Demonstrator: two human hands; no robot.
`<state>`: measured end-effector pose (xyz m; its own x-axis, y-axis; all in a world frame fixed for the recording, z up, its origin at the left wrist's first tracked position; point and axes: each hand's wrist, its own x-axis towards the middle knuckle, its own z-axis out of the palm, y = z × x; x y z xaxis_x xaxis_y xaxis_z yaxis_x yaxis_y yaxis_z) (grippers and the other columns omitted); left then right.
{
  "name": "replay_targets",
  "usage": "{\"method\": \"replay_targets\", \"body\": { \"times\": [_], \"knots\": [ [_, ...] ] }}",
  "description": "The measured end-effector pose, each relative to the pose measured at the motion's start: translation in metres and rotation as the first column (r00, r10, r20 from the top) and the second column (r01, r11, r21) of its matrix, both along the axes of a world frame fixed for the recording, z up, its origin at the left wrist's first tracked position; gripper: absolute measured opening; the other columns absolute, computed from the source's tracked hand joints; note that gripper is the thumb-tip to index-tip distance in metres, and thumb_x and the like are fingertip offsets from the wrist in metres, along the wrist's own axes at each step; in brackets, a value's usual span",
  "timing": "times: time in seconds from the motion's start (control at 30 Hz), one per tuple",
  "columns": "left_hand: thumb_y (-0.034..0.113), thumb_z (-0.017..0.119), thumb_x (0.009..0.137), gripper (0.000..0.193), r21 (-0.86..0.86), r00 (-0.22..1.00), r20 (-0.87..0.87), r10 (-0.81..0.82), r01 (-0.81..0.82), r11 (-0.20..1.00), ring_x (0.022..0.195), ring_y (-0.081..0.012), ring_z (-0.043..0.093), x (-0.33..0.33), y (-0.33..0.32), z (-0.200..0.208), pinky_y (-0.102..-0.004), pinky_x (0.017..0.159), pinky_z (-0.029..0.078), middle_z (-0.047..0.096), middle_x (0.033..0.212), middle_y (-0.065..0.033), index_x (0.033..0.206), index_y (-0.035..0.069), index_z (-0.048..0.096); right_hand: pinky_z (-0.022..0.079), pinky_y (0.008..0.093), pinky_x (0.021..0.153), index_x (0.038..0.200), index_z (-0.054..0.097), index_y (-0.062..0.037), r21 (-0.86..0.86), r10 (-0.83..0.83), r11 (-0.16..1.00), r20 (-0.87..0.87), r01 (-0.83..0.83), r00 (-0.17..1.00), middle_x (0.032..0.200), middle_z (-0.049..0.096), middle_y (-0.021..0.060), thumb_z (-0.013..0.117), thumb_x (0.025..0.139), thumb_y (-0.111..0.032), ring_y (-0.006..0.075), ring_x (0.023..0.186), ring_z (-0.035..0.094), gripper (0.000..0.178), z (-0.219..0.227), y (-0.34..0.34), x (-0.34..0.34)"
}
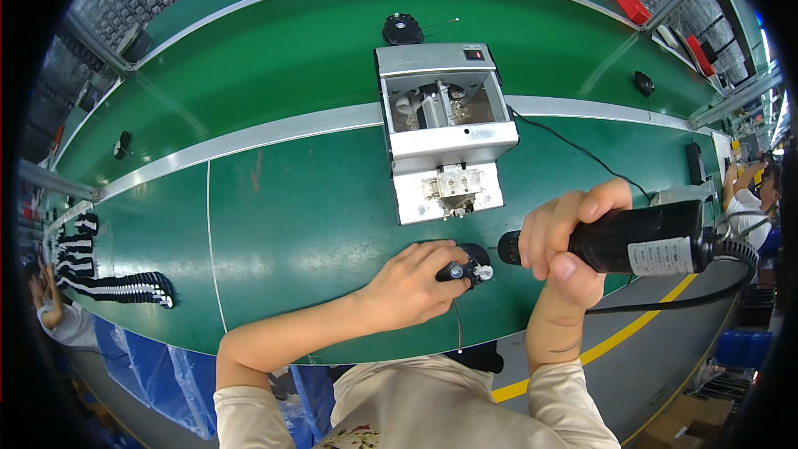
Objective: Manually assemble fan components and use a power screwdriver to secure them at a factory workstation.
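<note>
My left hand [411, 284] is closed on a small black plastic assembly [475, 256], holding it on the green table near its front edge. A whitish piece [483, 272] and a silvery round piece show on the assembly, and a thin wire [459, 328] hangs from it toward me. My right hand [565, 237] grips a black electric screwdriver [619, 237], held nearly level. Its tip points left, just short of the assembly; whether it touches I cannot tell. Beyond both hands stands a silver screw feeder [453, 140] with an open top and loose screws inside.
A black round part [403, 29] with a wire lies behind the feeder. Smaller black parts [122, 145] rest on the green belt. Rows of black-and-white parts [116, 284] line the left table. The feeder's cable [582, 150] runs right. A red bin [628, 2] sits far right; co-workers sit at both sides.
</note>
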<state>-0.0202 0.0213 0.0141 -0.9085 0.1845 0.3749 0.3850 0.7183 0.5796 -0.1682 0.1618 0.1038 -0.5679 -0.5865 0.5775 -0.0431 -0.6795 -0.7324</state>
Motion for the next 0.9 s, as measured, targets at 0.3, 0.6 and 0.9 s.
{"method": "replay_targets", "body": {
  "times": [0.3, 0.6, 0.9],
  "knots": [
    [0.01, 0.076, 0.071, 0.027, 0.003, 0.999, -0.042, -0.007, 0.008, 1.0, 0.11, -0.0312, 0.059, 0.001, -0.008, 0.002, -0.0406, 0.085, 0.054, 0.057, 0.115, -0.0083, 0.097, 0.013, 0.071, 0.044, 0.0291, 0.046, 0.132, 0.037, -0.005, 0.004, -0.167, 0.986, -0.116, 0.169, 0.979, 0.071, 0.05, 0.0048, 0.059, 0.084, -0.003, 0.0123, 0.045, 0.046, 0.053, 0.025, -0.045, -0.006],
    [0.01, 0.072, 0.076, 0.021, 0.029, 0.998, -0.029, 0.052, -0.051, 0.998, 0.111, -0.0295, 0.058, 0.015, -0.02, -0.001, -0.0392, 0.087, 0.053, 0.057, 0.116, -0.0076, 0.096, 0.012, 0.07, 0.045, 0.0296, 0.045, 0.12, 0.042, -0.0027, 0.136, -0.221, 0.961, -0.151, 0.242, 0.963, 0.07, 0.052, 0.0074, 0.056, 0.079, 0.003, 0.0127, 0.044, 0.046, 0.044, 0.019, -0.064, -0.007],
    [0.012, 0.071, 0.079, 0.02, 0.067, 0.995, -0.075, 0.07, -0.065, 0.996, 0.113, -0.0309, 0.058, 0.018, -0.02, -0.013, -0.041, 0.088, 0.053, 0.058, 0.115, -0.008, 0.099, 0.012, 0.071, 0.041, 0.0295, 0.04, 0.114, 0.039, -0.0052, 0.174, -0.259, 0.945, -0.123, 0.278, 0.958, 0.066, 0.048, 0.0057, 0.061, 0.077, -0.003, 0.0131, 0.041, 0.043, 0.043, 0.014, -0.069, 0.001]
  ]
}}
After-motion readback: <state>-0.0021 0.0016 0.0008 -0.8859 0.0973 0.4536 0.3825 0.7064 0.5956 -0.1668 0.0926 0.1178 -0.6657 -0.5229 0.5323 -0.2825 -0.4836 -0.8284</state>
